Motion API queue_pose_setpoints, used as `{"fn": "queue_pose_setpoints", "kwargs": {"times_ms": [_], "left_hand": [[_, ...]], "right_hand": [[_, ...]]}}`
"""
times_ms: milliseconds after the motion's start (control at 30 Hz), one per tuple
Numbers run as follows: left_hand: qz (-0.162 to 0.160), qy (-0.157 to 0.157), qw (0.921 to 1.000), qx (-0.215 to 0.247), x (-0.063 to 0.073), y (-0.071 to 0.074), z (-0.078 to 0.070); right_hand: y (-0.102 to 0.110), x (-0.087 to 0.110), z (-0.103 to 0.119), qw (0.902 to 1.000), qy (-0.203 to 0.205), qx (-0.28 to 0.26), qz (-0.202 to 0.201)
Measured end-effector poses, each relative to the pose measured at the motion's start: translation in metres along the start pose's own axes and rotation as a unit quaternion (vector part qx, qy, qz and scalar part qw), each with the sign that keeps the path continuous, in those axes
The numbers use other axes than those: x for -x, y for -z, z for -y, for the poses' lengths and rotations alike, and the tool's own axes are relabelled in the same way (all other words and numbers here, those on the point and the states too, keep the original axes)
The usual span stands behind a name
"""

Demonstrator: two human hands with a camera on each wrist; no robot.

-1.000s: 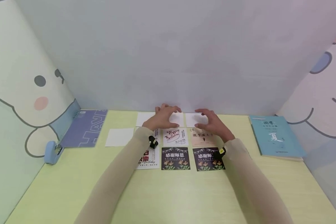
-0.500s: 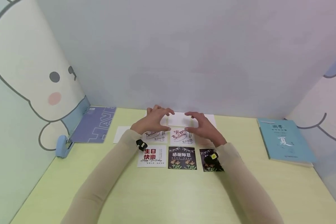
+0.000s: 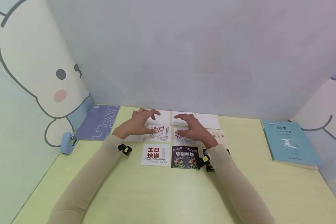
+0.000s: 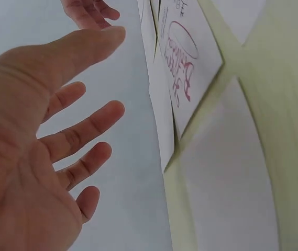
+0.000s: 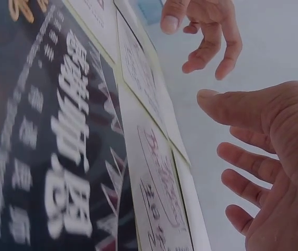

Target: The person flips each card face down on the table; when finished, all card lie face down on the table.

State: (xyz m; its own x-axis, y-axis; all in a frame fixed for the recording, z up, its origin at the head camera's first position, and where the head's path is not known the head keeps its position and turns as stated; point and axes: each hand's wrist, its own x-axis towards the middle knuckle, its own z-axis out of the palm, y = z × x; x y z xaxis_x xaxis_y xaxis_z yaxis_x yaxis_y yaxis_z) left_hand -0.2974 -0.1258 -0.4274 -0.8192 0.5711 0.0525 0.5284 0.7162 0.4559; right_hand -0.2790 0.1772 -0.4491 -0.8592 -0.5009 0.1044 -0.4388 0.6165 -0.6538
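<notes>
My left hand [image 3: 135,123] hovers over the left end of several square cards, its fingers and thumb spread in a loose curve around nothing. Facing it, my right hand [image 3: 195,129] holds the same curved shape, also without anything in it. Between them lie a "Happy Birthday" card [image 3: 159,131] and a plain white card [image 3: 163,117]. A second "Happy Birthday" card [image 3: 186,140] is partly covered by the right hand. Under the left wrist shows a white card [image 3: 135,138]. Both wrist views show air between fingers and cards.
The front row has a red-lettered birthday card [image 3: 155,155], a black flower card [image 3: 185,157] and another black card, mostly hidden. A peach card [image 3: 220,137] lies right. A purple notebook [image 3: 99,123] and blue stapler [image 3: 67,143] stand left, a blue book [image 3: 289,143] right. A wall rises behind.
Both hands have moved left over the cards, keeping their curved shape. The head view has turned a little left. The cards lie as before.
</notes>
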Motion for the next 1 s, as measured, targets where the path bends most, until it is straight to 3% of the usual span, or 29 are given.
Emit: {"fn": "queue_pose_setpoints", "kwargs": {"times_ms": [267, 533, 1000], "left_hand": [[0.008, 0.015, 0.9998, 0.010, 0.007, -0.006, 0.007], [-0.001, 0.027, 0.9994, 0.021, -0.003, -0.016, 0.008], [0.058, 0.031, 0.9978, 0.002, -0.003, -0.017, 0.000]], "right_hand": [[-0.009, -0.008, 0.011, 0.9993, -0.012, 0.015, 0.031], [-0.019, -0.013, 0.011, 0.9979, -0.043, 0.044, 0.023], [-0.020, -0.004, 0.012, 0.9961, -0.035, 0.075, 0.029]]}}
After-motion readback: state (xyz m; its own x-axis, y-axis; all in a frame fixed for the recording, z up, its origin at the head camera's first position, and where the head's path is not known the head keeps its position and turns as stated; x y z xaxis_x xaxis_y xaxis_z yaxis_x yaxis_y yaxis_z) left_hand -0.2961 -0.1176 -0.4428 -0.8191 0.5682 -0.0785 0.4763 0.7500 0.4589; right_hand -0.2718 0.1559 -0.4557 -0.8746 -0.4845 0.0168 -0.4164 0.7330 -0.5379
